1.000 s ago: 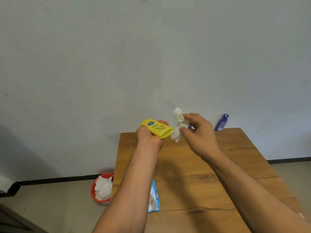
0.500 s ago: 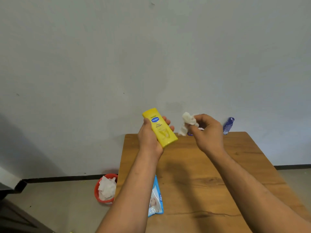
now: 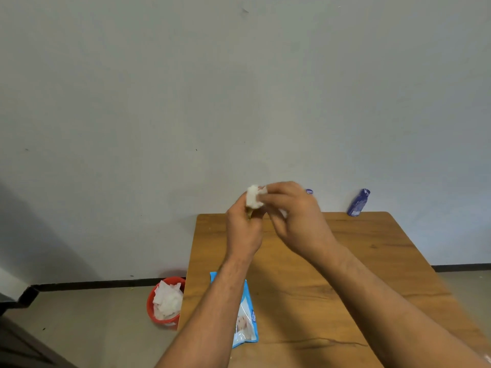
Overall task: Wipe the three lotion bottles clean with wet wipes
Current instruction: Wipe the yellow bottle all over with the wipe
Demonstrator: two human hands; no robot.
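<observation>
Both forearms bare, reaching fwd & converging. L forearm (image 3: 212,309) comes up from bottom centre, wrist approx straight. The left hand (image 3: 243,229) shows its back, fingers curled round a bottle (image 3: 249,214), nearly all hidden, just a yellow sliver visible. R forearm (image 3: 385,301) enters from bottom right, angled inward. The right hand (image 3: 297,216) is back-up, its fingers (image 3: 276,197) & thumb pinching a bunched white wipe (image 3: 254,200) at the top of the L fist. Hands touching.

A sparse, plain room; whether home or workplace is unclear. It has a bare pale wall (image 3: 159,102), dark skirting (image 3: 93,284), a beige floor (image 3: 93,320) and a small wooden table (image 3: 372,261) with its far edge against the wall. A red bin (image 3: 150,310) of crumpled wipes (image 3: 167,298) stands beside the table's left edge.
</observation>
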